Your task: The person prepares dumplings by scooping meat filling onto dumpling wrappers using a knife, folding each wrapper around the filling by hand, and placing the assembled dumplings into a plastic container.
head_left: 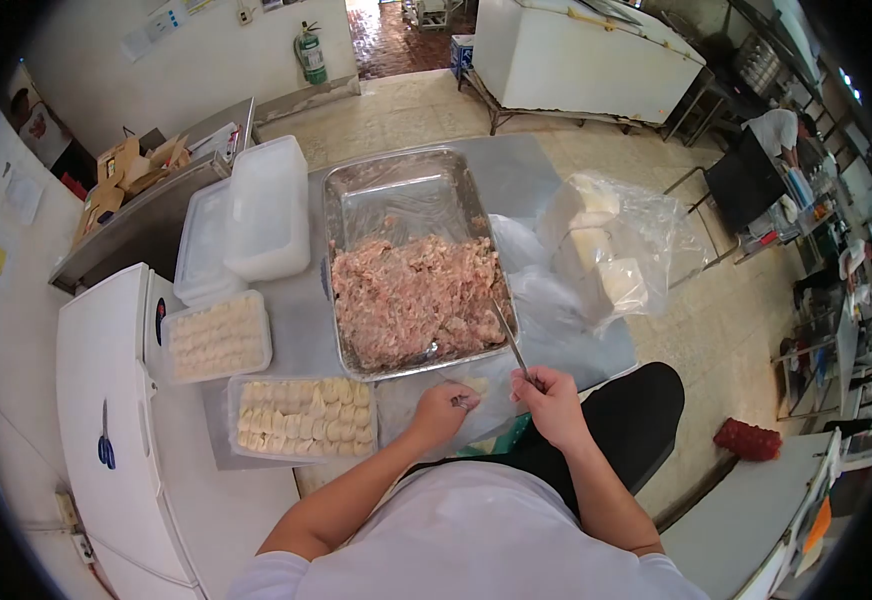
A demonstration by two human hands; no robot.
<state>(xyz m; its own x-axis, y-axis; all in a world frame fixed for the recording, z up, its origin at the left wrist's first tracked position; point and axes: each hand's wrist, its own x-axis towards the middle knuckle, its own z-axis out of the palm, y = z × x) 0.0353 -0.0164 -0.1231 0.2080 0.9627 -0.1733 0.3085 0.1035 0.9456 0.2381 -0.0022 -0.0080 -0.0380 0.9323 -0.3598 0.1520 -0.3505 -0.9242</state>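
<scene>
A metal tray [333,210] holds a mound of ground meat [411,300], with plastic film showing at its far end. My right hand [551,400] grips a thin metal utensil [509,337], whose far end reaches over the tray's near right corner. Just below the tray, my left hand [443,414] is closed with curled fingers; what they hold, if anything, is too small to name. A pale wrapper [475,384] lies between the hands. To the left stands a plastic container [236,462] with rows of dumplings [306,416].
Another filled container [218,337] and stacked white tubs [269,210] stand left of the tray. Plastic bags [596,240] with pale stacks lie at the right. Scissors [106,437] rest on a white freezer [116,350]. One person [781,135] bends at the far right, another stands far left.
</scene>
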